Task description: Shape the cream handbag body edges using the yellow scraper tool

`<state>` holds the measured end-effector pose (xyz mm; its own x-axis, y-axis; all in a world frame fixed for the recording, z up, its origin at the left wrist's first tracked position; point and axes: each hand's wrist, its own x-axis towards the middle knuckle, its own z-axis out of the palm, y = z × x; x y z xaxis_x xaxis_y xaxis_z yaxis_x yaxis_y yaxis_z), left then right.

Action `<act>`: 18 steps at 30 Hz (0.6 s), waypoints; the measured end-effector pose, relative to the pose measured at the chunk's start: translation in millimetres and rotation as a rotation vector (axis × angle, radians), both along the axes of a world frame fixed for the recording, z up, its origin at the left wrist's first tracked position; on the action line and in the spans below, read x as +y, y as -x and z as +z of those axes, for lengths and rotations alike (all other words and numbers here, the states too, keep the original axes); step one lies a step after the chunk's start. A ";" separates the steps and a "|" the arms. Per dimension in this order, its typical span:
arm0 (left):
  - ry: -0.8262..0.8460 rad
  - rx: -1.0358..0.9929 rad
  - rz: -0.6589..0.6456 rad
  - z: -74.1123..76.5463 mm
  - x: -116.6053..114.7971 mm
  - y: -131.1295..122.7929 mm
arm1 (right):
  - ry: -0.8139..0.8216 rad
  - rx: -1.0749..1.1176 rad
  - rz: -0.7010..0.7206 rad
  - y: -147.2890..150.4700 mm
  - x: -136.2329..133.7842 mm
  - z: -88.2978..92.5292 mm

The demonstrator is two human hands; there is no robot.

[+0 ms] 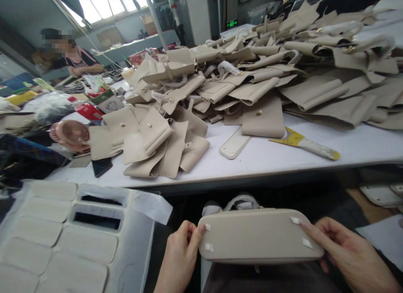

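Observation:
A beige handbag (255,236) is held in front of me with its long, rounded base facing up. Small white patches sit near the base's corners. My left hand (182,255) pinches its left end, the thumb beside a patch. At the opposite end, my right hand (343,251) grips the edge, thumb on top near the upper right patch and the other fingers partly hidden beneath. Behind the base, a wrapped handle (242,202) with gold-coloured fittings shows. The rest of the bag is hidden below.
Unfinished beige bag pieces (252,87) are heaped along the white table (248,171). A yellow-ended scraper (304,145) and a beige base panel (234,144) lie near its front edge. A pink fan (71,134) stands left. Beige panels fill a white rack (135,242). A person (78,58) sits far left.

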<state>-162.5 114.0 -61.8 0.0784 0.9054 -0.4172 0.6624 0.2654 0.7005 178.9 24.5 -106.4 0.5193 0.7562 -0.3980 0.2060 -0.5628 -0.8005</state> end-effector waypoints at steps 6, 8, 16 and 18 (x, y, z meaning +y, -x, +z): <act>-0.059 0.047 0.005 -3.1 -4.4 -0.8 | 0.084 0.071 0.018 -2.1 -2.5 -2.8; -0.081 0.047 0.014 -4.8 -4.6 -0.9 | 0.090 0.092 0.031 -2.0 -1.7 -1.3; -0.126 0.046 0.024 -9.8 -8.1 1.1 | -0.059 0.144 -0.037 14.6 4.9 12.0; -0.140 0.070 0.071 -10.6 -8.0 1.2 | -0.114 0.176 -0.028 18.8 5.3 14.3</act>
<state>-163.7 106.0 -72.4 -0.0130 0.9573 -0.2887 0.6941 0.2165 0.6866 160.1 29.8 -92.1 0.4704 0.7879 -0.3974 0.0428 -0.4702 -0.8815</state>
